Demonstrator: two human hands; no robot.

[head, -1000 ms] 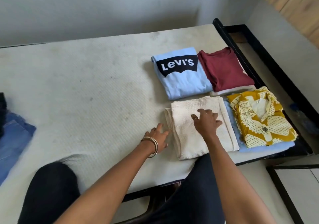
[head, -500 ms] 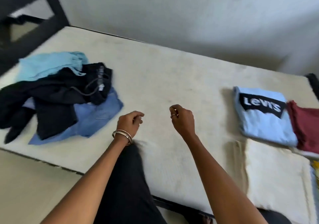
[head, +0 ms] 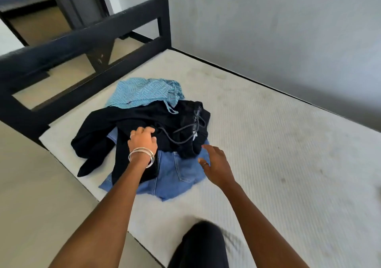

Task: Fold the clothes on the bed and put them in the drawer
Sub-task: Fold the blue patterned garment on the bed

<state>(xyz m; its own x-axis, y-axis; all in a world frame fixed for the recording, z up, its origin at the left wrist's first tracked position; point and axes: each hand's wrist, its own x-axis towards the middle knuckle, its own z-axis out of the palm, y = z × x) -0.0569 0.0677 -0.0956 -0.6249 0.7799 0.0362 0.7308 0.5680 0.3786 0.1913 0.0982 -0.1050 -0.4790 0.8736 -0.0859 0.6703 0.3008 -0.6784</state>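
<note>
Clothes lie in an unfolded heap at the centre left of the frame, on the pale mattress (head: 278, 144) of the bed, near its black metal end rail (head: 82, 46): a black garment with a drawstring (head: 144, 119) sprawls on top, a patterned light-blue piece (head: 142, 92) sits behind it toward the rail, and blue denim (head: 177, 174) spreads out underneath at the near side. Half a second ago the view was wider and further right, with the heap off at the left and folded shirts, one printed Levi's, at the right edge; now the heap fills the middle and those folded items are out of frame. No readable writing shows now; a small pale tag on the black garment is too blurred to read. Both hands, then curled in the air over bare mattress, have reached the pile. The left hand (head: 143, 140), bangles on its wrist, rests on the black garment with fingers bent into the cloth, though whether the grip has closed on it is unclear. The right hand (head: 216, 164), a ring on one finger, is spread open over the denim's right edge, holding nothing. A dark-clad knee (head: 203, 245) shows at the bottom of the frame.
</note>
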